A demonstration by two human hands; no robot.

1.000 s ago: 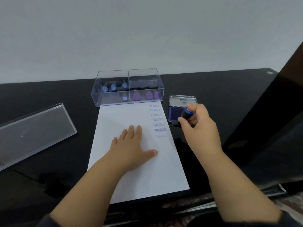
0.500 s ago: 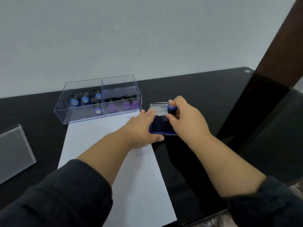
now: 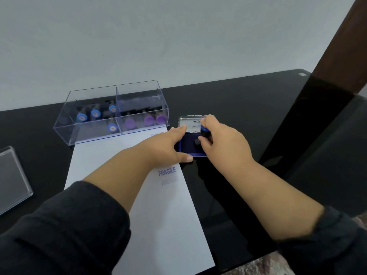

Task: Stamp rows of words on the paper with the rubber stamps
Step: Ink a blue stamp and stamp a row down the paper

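A white sheet of paper [image 3: 158, 225] lies on the black table, with a column of blue "FRAGILE" prints [image 3: 167, 171] along its right side. Beside it sits an open blue ink pad [image 3: 187, 144] with its lid raised. My right hand [image 3: 222, 143] grips a blue-handled rubber stamp [image 3: 204, 132] and holds its base down on the pad. My left hand [image 3: 168, 147] lies flat against the pad's left edge, fingers straight and thumb along its front, covering part of the printed column.
A clear plastic box [image 3: 83, 135] with two compartments stands behind the paper, blue-topped stamps [image 3: 82, 117] on the left, purple-topped stamps [image 3: 149, 120] on the right. Its clear lid [image 3: 12, 179] lies at the far left. A dark wooden post [image 3: 341, 46] rises at the right.
My left hand left the middle of the paper and came to rest against the ink pad. My right hand lowered the stamp onto the pad. The camera swung right.
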